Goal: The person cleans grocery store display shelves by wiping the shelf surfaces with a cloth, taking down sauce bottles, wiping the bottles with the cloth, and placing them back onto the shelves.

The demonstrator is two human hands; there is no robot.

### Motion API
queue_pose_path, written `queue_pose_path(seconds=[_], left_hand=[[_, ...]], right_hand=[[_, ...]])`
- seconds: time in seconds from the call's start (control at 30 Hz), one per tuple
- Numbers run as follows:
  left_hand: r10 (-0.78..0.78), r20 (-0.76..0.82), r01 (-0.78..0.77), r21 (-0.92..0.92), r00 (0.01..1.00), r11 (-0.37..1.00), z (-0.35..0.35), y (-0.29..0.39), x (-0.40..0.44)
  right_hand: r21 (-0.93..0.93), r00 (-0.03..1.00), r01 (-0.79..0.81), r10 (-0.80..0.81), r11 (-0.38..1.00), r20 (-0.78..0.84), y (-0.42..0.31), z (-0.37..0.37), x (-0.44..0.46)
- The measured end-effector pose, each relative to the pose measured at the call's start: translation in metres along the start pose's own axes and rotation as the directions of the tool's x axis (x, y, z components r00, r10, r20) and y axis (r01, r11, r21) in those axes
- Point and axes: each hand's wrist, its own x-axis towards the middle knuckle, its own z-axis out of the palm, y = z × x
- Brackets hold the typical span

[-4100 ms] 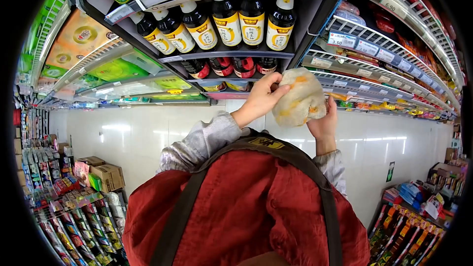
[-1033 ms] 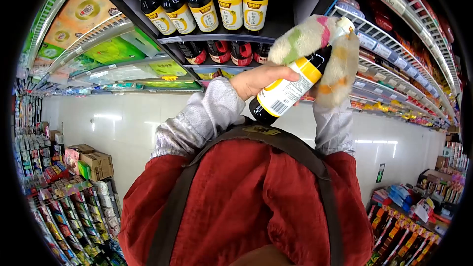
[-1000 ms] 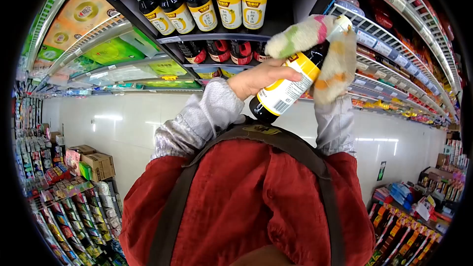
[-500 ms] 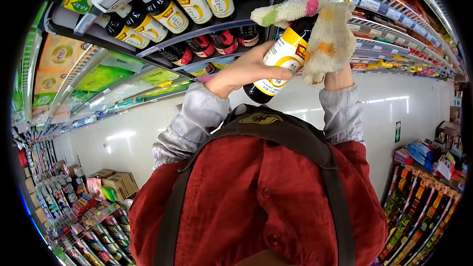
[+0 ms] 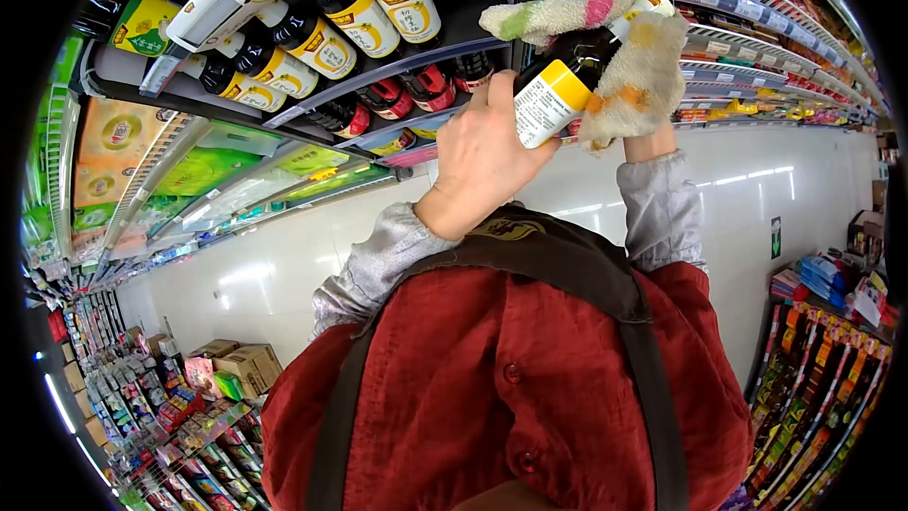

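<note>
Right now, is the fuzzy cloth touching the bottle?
Touching. The head view shows the cloth folded around the neck of the bottle, lying against its side with no gap there.

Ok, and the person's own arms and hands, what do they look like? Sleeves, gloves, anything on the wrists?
Pale grey, slightly shiny, wrinkled sleeves on both forearms: left sleeve, right sleeve. They emerge from a red garment. Left hand: no glove, watch or ring visible. Right hand: mostly hidden, bare at the wrist; can't tell about rings.
</note>
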Motion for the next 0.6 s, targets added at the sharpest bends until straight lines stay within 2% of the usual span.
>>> queue_pose_path(seconds=[0.07, 0.1, 0.17, 0.2, 0.23, 0.27, 0.3, 0.37, 0.4, 0.43, 0.5, 0.53, 0.6], left_hand=[[0.07, -0.041, -0.069, 0.022, 0.997, 0.997, 0.002, -0.004, -0.002], [0.07, -0.039, -0.069, 0.023, 0.997, 0.997, 0.001, -0.009, 0.0], [0.189, 0.233, -0.108, -0.32, 0.954, 0.941, -0.004, -0.023, 0.008], [0.191, 0.234, -0.11, -0.319, 0.953, 0.941, -0.003, -0.024, 0.007], [0.175, 0.484, 0.229, -0.662, 0.857, 0.713, -0.003, -0.026, 0.007], [0.278, 0.668, 0.585, -0.742, 0.69, 0.327, -0.002, -0.027, 0.007], [0.381, 0.683, 0.702, -0.703, 0.623, 0.111, 0.002, -0.032, 0.002], [0.723, 0.514, 0.85, -0.488, 0.461, -0.196, 0.041, -0.053, 0.006], [0.754, 0.427, 0.817, -0.521, 0.499, -0.246, 0.048, -0.052, 0.005], [0.757, 0.427, 0.818, -0.522, 0.495, -0.24, 0.053, -0.052, 0.006], [0.825, 0.279, 0.806, -0.504, 0.491, -0.309, 0.059, -0.056, 0.009], [0.761, 0.377, 0.773, -0.584, 0.528, -0.247, 0.054, -0.056, 0.007], [0.77, 0.372, 0.793, -0.546, 0.518, -0.27, 0.059, -0.058, 0.009]], right_hand=[[0.011, 0.999, 0.035, -0.035, 0.999, -0.006, 0.003, -0.006, -0.005], [-0.091, 0.996, 0.086, -0.088, 0.992, -0.018, 0.002, -0.01, -0.009], [-0.192, 0.989, 0.135, -0.143, 0.972, -0.027, 0.005, 0.015, -0.009], [-0.416, 0.967, 0.201, -0.247, 0.887, -0.059, 0.006, 0.035, -0.007], [-0.527, 0.952, 0.215, -0.297, 0.822, -0.075, 0.01, 0.052, -0.008], [-0.556, 0.949, 0.213, -0.305, 0.803, -0.077, 0.012, 0.061, -0.009], [-0.581, 0.947, 0.207, -0.311, 0.787, -0.084, 0.015, 0.065, -0.01], [-0.588, 0.949, 0.195, -0.303, 0.785, -0.09, 0.017, 0.068, -0.012], [-0.579, 0.952, 0.184, -0.29, 0.794, -0.096, 0.018, 0.067, -0.011], [-0.564, 0.957, 0.166, -0.269, 0.809, -0.104, 0.018, 0.063, -0.008], [-0.51, 0.971, 0.122, -0.21, 0.852, -0.118, 0.015, 0.057, 0.0], [-0.463, 0.978, 0.088, -0.164, 0.882, -0.126, 0.012, 0.05, 0.006], [-0.376, 0.988, 0.031, -0.085, 0.926, -0.128, 0.009, 0.036, 0.013]])
